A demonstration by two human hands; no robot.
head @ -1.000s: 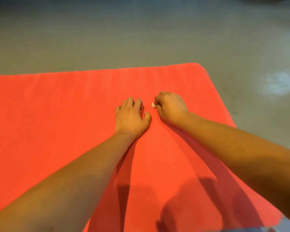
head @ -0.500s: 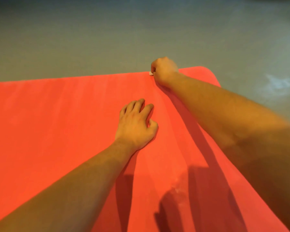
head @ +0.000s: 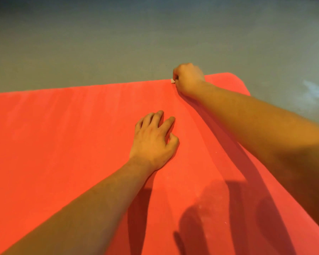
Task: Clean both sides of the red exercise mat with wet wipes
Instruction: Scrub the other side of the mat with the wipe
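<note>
Reaching right hand (head: pixel 188 78) clutches wipe (head: pixel 172 81) at mat (head: pixel 63 135) edge; left hand (head: pixel 153 142) flat.

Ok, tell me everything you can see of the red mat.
The red exercise mat lies flat on the grey floor. It looks like soft matte foam, with a rounded far right corner and faint pale streaks. The left hand rests on it, fingers spread; the right hand presses a small white wipe at its far edge. Arm shadows cross its near part.
</note>
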